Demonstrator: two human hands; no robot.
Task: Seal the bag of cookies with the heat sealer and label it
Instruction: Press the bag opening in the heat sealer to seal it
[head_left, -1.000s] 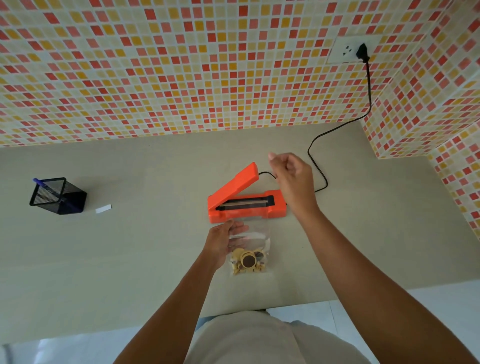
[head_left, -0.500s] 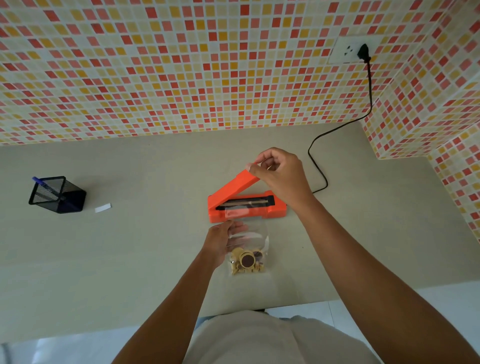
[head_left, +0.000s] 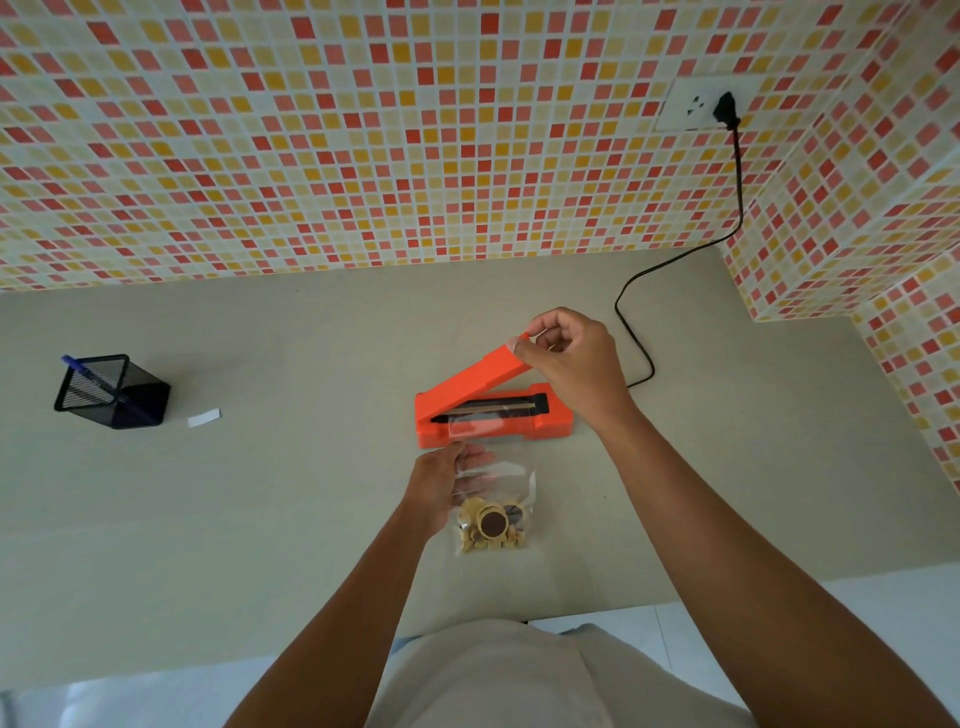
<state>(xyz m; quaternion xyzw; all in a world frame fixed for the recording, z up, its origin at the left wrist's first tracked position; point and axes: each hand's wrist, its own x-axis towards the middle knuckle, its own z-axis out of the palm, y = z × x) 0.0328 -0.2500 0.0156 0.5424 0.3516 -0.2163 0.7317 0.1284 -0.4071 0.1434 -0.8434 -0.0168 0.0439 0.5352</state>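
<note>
Pinching the raised free end of the orange plastic heat sealer's lid (head_left: 475, 375) with my right hand (head_left: 574, 366), thumb and fingers closed on its tip, I am now gripping an arm that a second ago I was only reaching over with a loose fist. That means the press-down is ready to start. My left hand (head_left: 441, 480) is lying flat, fingers together, on the clear plastic bag of round cookies (head_left: 493, 496), keeping its open mouth laid across the sealer's black heating strip (head_left: 491, 407) near the middle of the tabletop (head_left: 311, 519). The cookies are bunched at the bag's near end, clear of the strip. Toward the left edge, a black mesh pen holder (head_left: 111, 391) is holding a blue pen (head_left: 85, 371), with a small white label (head_left: 203, 418) just beside it, untouched.
</note>
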